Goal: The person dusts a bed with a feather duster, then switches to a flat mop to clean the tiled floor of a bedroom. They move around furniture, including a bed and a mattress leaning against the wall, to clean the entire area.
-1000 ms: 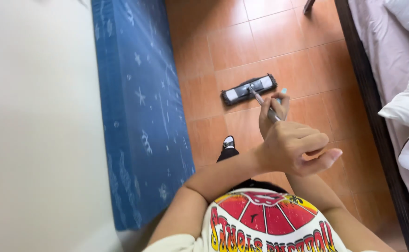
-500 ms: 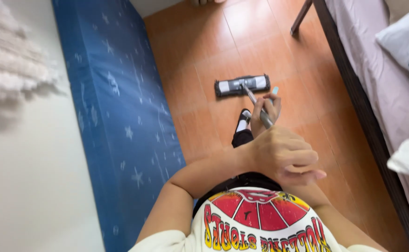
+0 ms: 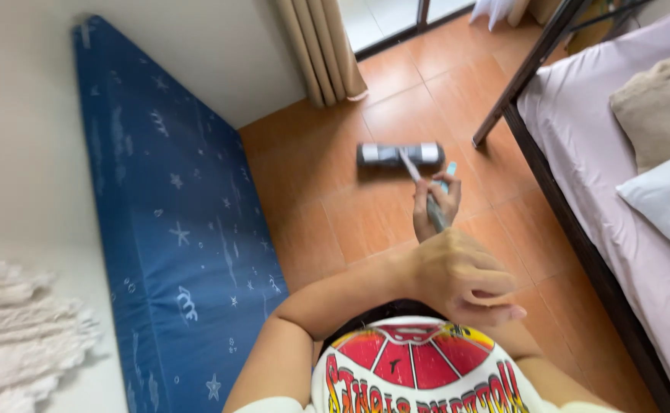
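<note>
Both the left hand (image 3: pixel 457 279) and right hand (image 3: pixel 436 205) grip closed around the mop handle (image 3: pixel 421 187); pressing the mop head (image 3: pixel 400 154) flat on the floor (image 3: pixel 350 222) probably cleans best.

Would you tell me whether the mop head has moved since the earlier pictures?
Yes: the mop head has slid forward over the floor tiles, away from the person, toward the curtain.

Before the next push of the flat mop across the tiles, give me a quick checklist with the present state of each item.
1. Left hand closed on the mop handle's upper end: ok.
2. Right hand grip lower on the thin metal handle: ok.
3. Flat grey rectangular mop head lying flat on the orange tiled floor: ok.
4. Path toward the beige curtain free of things: ok.
5. Gap to the dark metal bed frame leg: narrow, ok.
6. Floor wetness: cannot tell.
</note>
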